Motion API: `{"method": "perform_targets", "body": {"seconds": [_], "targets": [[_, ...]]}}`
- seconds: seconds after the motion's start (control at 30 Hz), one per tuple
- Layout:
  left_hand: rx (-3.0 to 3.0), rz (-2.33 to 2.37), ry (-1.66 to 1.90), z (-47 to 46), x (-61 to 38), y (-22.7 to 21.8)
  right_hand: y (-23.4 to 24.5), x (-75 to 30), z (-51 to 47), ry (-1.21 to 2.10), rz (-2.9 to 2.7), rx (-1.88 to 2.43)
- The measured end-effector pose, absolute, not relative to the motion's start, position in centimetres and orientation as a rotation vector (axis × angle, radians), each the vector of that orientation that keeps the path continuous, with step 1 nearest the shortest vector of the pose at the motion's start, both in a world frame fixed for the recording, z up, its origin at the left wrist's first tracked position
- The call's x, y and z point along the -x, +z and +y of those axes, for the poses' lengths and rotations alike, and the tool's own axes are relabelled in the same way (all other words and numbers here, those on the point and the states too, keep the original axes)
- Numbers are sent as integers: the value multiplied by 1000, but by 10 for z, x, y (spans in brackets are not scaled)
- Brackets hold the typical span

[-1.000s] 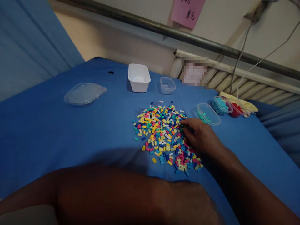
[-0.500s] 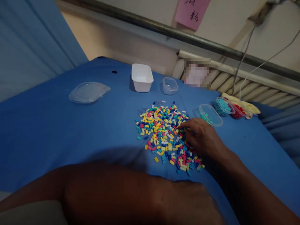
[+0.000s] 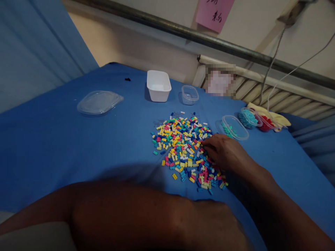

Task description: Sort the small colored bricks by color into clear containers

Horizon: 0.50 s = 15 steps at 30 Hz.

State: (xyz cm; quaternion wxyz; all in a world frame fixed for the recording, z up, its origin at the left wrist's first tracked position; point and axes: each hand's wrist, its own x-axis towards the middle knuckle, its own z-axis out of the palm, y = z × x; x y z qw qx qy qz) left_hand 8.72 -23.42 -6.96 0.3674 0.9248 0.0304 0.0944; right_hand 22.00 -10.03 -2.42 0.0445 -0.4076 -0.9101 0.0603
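A loose pile of small toy building bricks in yellow, pink, blue, green, white and cream lies spread on the blue cloth. At the pile's right edge, my right hand reaches down with its fingertips among the bricks. Its fingers are bent together; anything pinched between them is too small to make out. Low in the view, my left forearm crosses from the left, and my left hand is turned down near the bottom edge. The fingers of that hand are hidden behind its back, so what they hold does not show.
A white tub and a small clear container stand behind the pile. Clear lids lie at left. To the right are tubs of green bricks, turquoise bricks and red bricks, beside a yellow cloth.
My right hand has shifted very slightly to the right at the pile's edge, its fingertips still among the bricks. My left arm stays almost where it was.
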Motion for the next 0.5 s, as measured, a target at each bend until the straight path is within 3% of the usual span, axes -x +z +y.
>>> {"method": "perform_targets", "body": {"seconds": [0.5], "targets": [[-2366,62,316,-235,-86,-70,-14,-232,-107,348,-2503,1232]]}}
